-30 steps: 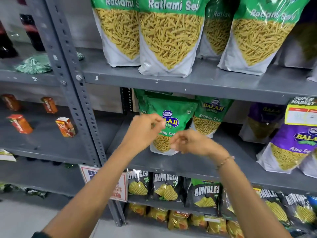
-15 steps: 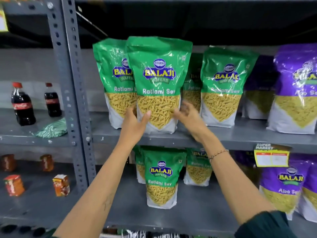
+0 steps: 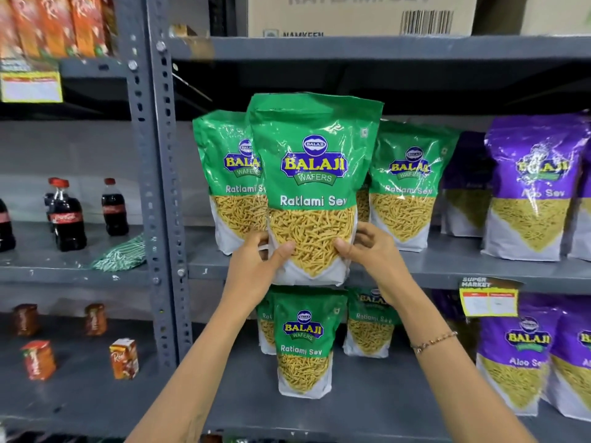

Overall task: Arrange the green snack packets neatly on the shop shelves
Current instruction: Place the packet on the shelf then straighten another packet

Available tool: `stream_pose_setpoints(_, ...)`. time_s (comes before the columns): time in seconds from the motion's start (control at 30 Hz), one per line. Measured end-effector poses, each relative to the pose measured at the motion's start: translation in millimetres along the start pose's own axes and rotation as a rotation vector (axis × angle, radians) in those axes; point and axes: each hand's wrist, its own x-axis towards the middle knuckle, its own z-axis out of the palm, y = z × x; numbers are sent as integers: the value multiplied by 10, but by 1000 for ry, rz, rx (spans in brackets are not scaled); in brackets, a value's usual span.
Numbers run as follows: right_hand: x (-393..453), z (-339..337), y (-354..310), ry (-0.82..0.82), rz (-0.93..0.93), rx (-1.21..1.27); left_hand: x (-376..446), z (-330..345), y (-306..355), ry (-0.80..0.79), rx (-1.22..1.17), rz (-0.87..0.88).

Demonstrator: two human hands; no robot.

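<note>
Two bare forearms enter from the bottom of the view; no sleeves show anywhere along them, and both are uncovered from the lower edge up to the wrists.

Left hand (image 3: 256,273): no ring, no watch, no band visible. Fingernails short, unpainted as far as can be told.

Right hand (image 3: 371,254): likewise no rings seen. Nails short.

Right wrist carries a thin bracelet (image 3: 435,342), a fine chain with small beads or links, gold-toned with a few darker reddish pieces; it sits loosely across the forearm, slanted. Finer detail of the links is too small to make out.
</note>
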Motion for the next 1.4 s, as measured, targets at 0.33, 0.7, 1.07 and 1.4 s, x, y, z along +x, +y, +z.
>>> stream_pose_setpoints(0.33, -1335, -234, 451, 105, 106, 12, -1123, 195, -285, -182, -33, -42)
stream_pose_setpoints(0.7, -1911, -817, 2013, 232, 535, -61, -1288, 1576, -1338, -630, 261, -185)
stream_pose_setpoints(1.07, -1213, -1501, 2944, 276, 646, -217, -613, 2832, -1913, -670, 201, -408)
stream_pose_setpoints(1.4, -1040, -1619, 3153, 221, 697, -326, -489, 3066, -2140, -668, 175, -437)
